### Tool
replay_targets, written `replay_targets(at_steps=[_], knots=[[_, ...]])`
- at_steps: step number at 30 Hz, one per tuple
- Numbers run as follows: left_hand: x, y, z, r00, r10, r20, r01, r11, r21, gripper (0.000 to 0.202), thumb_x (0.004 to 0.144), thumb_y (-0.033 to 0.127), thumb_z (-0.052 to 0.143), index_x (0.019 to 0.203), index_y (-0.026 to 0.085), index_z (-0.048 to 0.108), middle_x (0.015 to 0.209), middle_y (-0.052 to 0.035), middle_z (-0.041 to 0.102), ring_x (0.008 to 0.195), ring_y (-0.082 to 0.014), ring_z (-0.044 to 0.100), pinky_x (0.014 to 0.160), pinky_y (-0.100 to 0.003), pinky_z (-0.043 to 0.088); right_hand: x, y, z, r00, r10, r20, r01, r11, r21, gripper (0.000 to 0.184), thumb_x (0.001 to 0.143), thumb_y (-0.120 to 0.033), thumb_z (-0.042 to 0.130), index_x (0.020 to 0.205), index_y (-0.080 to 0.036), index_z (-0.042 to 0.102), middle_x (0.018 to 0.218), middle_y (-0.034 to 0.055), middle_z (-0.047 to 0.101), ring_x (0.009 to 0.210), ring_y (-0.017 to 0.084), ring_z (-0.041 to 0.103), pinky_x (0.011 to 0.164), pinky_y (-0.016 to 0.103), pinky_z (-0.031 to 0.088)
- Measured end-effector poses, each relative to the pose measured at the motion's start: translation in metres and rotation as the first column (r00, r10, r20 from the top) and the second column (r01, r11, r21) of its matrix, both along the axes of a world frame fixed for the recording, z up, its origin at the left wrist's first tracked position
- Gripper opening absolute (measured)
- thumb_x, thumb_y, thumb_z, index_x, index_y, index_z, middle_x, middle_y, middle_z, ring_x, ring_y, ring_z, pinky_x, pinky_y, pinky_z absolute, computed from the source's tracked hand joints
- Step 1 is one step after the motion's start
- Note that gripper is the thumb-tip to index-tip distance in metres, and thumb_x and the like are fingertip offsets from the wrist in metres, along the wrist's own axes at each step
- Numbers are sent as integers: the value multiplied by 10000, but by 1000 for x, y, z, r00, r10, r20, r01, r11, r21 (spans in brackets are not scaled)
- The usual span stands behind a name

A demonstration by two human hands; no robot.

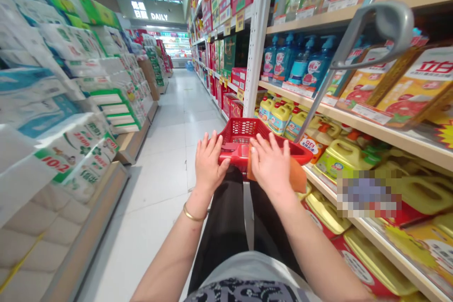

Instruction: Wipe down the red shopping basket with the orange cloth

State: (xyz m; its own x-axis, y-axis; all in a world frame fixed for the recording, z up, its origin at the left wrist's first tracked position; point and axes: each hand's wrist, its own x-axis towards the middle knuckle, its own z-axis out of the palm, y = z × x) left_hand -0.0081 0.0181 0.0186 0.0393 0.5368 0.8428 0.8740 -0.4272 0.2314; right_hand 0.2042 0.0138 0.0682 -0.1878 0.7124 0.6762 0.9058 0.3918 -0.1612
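A red plastic shopping basket [244,127] with a perforated wall sits in front of my knees. Its long grey pull handle [375,33] slants up to the right past the shelves. My left hand [210,158], a gold bangle on its wrist, lies at the basket's near left rim with fingers stretched out. At the near right rim, my right hand [270,163] presses an orange cloth [297,178] against the basket. The cloth hangs out below the palm on both sides. My right thumb and the part of the cloth under the palm are hidden.
Shelves of pump bottles [316,63] and yellow detergent jugs [279,118] rise close on my right. Stacked tissue packs [76,151] stand on low platforms to my left. The white tiled aisle [173,118] runs ahead between them.
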Motion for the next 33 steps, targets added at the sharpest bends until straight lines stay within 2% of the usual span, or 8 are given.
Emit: replay_targets(at_steps=[3,5,8,12,14,19,24,33], knots=[[-4,0,-1,1000,-24,-12,23,1000,-14,876,1048,772,225,1630,174,493,1689,-179,470,1635,-360,335,1323,-605,236,-40,-1,3,989,140,50,-140,990,-6,440,1151,-381,418,1452,-228,700,1554,73,639,1534,361,491,1297,665,233],[-7,-1,0,999,-42,-28,41,999,-32,894,1039,787,211,1630,179,493,1680,-181,483,1623,-364,359,1320,-606,239,-46,-1,4,975,208,77,-207,978,-17,440,1150,-405,430,1459,-234,693,1569,73,626,1530,357,496,1288,646,265],[-9,-1,1,997,-66,-31,65,997,-33,887,1042,783,204,1636,188,488,1674,-176,494,1607,-361,391,1317,-595,249,-19,-4,3,967,235,98,-233,972,-35,449,1144,-444,461,1510,-261,645,1588,63,610,1533,331,497,1285,617,296],[-7,-1,0,993,-117,27,117,993,-15,906,1034,798,188,1655,196,458,1681,-170,487,1614,-351,382,1319,-575,266,33,-7,-1,994,85,62,-83,996,-41,459,1137,-445,474,1530,-260,622,1597,64,602,1556,342,469,1276,638,314],[-6,0,-2,987,-145,75,144,989,20,939,1019,821,190,1683,192,404,1684,-177,480,1619,-350,373,1321,-568,272,40,-7,-1,998,24,55,-23,999,-31,448,1141,-401,450,1519,-244,635,1600,74,597,1572,356,445,1275,663,301],[-9,1,-10,937,-261,232,245,965,97,971,1000,848,183,1751,233,190,1731,-179,406,1616,-339,382,1342,-553,246,-18,-2,0,992,94,88,-96,995,17,435,1142,-358,444,1476,-205,676,1552,106,635,1541,364,486,1286,665,261],[-13,-5,-20,778,-414,472,396,907,144,934,1008,838,208,1757,287,120,1822,-122,193,1682,-319,210,1368,-517,183,-81,5,2,953,248,172,-247,969,-27,450,1143,-390,462,1467,-167,680,1518,138,661,1512,360,524,1280,610,316],[-5,-12,-20,695,-381,609,267,924,274,823,1058,756,256,1736,290,254,1807,-96,268,1668,-315,259,1374,-527,191,-42,-4,4,902,303,307,-289,953,-91,522,1140,-401,462,1623,-211,510,1667,116,503,1592,343,409,1277,639,345]])
